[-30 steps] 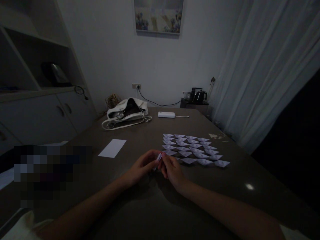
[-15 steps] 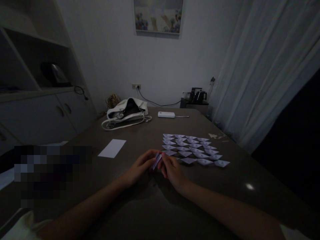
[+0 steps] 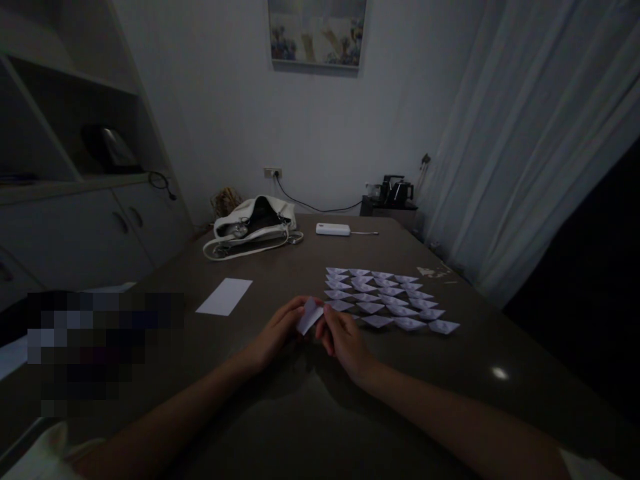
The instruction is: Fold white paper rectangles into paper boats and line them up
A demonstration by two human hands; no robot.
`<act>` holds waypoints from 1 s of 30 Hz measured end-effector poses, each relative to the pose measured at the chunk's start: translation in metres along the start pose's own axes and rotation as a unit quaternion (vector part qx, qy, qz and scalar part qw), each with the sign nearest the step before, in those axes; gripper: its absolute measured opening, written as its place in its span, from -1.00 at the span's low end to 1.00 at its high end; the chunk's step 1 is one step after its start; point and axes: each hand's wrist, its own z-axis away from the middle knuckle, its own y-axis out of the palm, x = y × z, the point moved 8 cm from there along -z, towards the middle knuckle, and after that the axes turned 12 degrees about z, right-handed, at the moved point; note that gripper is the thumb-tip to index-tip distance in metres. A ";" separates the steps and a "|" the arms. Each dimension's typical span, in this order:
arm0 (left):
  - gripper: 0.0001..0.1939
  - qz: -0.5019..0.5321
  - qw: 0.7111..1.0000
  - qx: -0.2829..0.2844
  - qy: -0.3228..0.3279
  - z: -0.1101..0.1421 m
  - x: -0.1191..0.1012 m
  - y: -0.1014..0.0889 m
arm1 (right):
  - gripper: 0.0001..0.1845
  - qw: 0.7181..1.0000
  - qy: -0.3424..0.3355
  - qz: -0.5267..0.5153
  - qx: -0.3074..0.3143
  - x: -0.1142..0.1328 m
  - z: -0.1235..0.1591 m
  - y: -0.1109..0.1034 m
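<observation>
While both hands meet low over the table (image 3: 280, 413), I can see a small piece of folded white paper (image 3: 310, 316) held between them. The left hand (image 3: 286, 328) has its thumb and fingers closed on the paper's left side; the right hand (image 3: 346, 339) pinches at its right edge, thumb uppermost, fingertips curled beneath. One pale face of the piece tilts up between the thumbs, though I can't make out how many layers it has.

Just beyond the right hand and off to its right stand rows of folded paper boats (image 3: 399, 311), the nearest partly hidden behind that hand. Those look finished to me, set out in fairly neat lines. The piece in the hands seems only partway along: it has no boat shape yet, so more creasing appears to be left in it. Beyond the left hand, to its left, a flat white sheet (image 3: 225, 297) lies apart and looks unfolded.

Farther out past that sheet sits a white handbag (image 3: 270, 231), its top gaping. Well beyond the right hand, behind the boats, lies a white device (image 3: 333, 229) with a short cable.
</observation>
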 end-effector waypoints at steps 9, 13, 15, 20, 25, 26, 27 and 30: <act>-0.55 0.103 0.993 -0.058 -0.022 -0.006 0.004 -0.008 | -0.36 1.000 0.003 -0.002 -0.001 0.000 0.000 0.000; -0.57 0.121 0.989 -0.076 -0.029 -0.006 0.003 -0.010 | -0.38 1.000 0.007 0.008 0.000 -0.001 0.000 0.000; -0.59 0.126 0.988 -0.085 -0.030 -0.005 0.003 -0.010 | -0.39 1.000 0.008 0.009 -0.001 -0.001 0.001 0.000; -0.60 0.127 0.986 -0.105 -0.023 -0.002 -0.001 -0.011 | -0.42 1.000 0.010 0.013 0.004 -0.003 0.000 0.000; -0.62 0.106 0.985 -0.137 -0.017 -0.002 -0.002 -0.016 | -0.43 1.000 0.009 0.022 0.007 -0.003 0.000 0.000; -0.62 0.098 0.985 -0.143 -0.012 -0.002 -0.002 -0.018 | -0.43 1.000 0.008 0.025 0.007 -0.002 0.000 0.000; -0.62 0.090 0.985 -0.149 -0.007 -0.002 -0.002 -0.019 | -0.44 1.000 0.007 0.028 0.007 -0.002 0.000 0.000; -0.60 0.071 0.984 -0.162 0.000 -0.002 -0.001 -0.023 | -0.44 0.999 0.005 0.034 0.009 -0.002 0.000 0.000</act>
